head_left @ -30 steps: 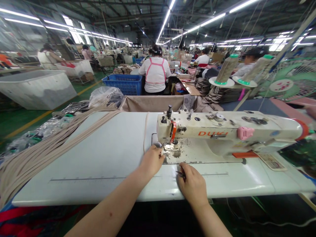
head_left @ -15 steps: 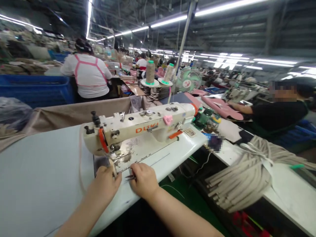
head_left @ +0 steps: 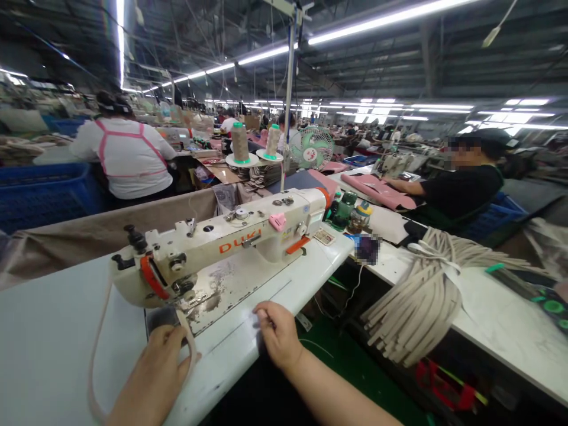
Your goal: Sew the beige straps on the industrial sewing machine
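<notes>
My left hand (head_left: 162, 361) is closed on a narrow beige strip (head_left: 191, 340) beside the needle end of the sewing machine (head_left: 248, 234). The strip runs from under the presser area past my thumb, and another length hangs in a loop at the left of the machine head. My right hand (head_left: 280, 334) is curled at the front edge of the sewing table (head_left: 57, 331), apart from the strip. Its fingers are bent together, and whatever they hold is mostly hidden.
A bundle of beige strips (head_left: 412, 313) lies on the right-hand table. Thread cones (head_left: 240, 144) and a green fan (head_left: 310, 148) stand behind the machine. One co-worker (head_left: 126, 151) sits ahead, another (head_left: 465, 180) at right with pink pieces. A blue crate (head_left: 48, 189) stands at left.
The view has turned to the right. My hands have moved farther apart, and the pointed snips that showed in my right hand are no longer visible. More of the strip shows past my left thumb.
</notes>
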{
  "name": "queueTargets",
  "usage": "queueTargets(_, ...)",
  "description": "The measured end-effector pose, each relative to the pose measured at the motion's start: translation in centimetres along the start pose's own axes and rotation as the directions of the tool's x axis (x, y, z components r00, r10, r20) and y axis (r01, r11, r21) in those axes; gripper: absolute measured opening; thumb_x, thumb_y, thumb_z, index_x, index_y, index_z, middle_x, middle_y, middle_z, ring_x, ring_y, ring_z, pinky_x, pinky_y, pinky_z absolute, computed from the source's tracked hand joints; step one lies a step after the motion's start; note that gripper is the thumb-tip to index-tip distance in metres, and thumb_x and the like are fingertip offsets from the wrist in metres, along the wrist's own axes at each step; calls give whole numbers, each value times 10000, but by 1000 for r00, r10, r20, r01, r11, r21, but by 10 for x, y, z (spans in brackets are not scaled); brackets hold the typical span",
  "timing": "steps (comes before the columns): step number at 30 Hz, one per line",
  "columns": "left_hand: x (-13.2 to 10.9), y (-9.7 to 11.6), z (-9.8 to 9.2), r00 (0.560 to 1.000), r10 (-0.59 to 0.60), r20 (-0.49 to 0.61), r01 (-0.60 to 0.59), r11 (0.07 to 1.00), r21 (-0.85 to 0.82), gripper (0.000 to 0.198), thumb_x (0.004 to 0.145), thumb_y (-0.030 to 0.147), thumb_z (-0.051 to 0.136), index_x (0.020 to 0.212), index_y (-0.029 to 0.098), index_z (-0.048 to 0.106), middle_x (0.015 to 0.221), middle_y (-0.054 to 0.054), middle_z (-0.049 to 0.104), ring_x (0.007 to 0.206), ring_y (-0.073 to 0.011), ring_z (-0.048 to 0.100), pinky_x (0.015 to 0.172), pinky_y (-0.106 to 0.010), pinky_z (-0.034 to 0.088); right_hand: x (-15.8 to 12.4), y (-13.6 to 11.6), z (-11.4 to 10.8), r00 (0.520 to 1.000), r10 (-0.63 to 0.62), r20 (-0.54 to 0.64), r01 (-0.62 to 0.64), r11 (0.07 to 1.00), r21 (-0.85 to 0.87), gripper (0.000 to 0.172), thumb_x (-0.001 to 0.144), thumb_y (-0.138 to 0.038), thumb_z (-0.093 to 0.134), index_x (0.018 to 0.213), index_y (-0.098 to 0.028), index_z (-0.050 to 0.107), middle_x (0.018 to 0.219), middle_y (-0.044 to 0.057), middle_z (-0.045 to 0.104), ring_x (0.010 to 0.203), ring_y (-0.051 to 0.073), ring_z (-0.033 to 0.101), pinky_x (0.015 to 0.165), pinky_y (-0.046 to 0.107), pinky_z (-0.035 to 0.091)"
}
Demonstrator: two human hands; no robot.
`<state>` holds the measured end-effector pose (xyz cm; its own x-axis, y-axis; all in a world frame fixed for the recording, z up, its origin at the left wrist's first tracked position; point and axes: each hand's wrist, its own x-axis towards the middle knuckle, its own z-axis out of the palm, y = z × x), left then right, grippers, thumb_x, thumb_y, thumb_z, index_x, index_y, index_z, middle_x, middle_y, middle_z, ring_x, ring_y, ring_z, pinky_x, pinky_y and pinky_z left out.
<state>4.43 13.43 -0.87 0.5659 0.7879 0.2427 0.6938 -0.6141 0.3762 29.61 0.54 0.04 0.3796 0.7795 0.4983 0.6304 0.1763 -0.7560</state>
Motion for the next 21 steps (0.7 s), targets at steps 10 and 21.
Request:
queueTargets(10,-2,9,-1,999,31,17,-29,994,-108,472,820,560,603,1108,188,569,1191,-160,629,1128,-342,645,1062,-497,512,-34,122,-139,698,541,-470,-675,716,-178,448,960,-465,394,1026,-152,708,954,123,698,963,283,677,842,389,532)
queueTargets(21,-2,-10,4,992,59,111,-63,998,31,348,919,472,483,1109,234,652,1234,-117,664,1130,-308,679,993,-421,556,-57,171,-196,234,726,-646,-972,180,-150,414,967,-421,654,1284,-157,606,1282,119,634,1119,259,639,976,487,528)
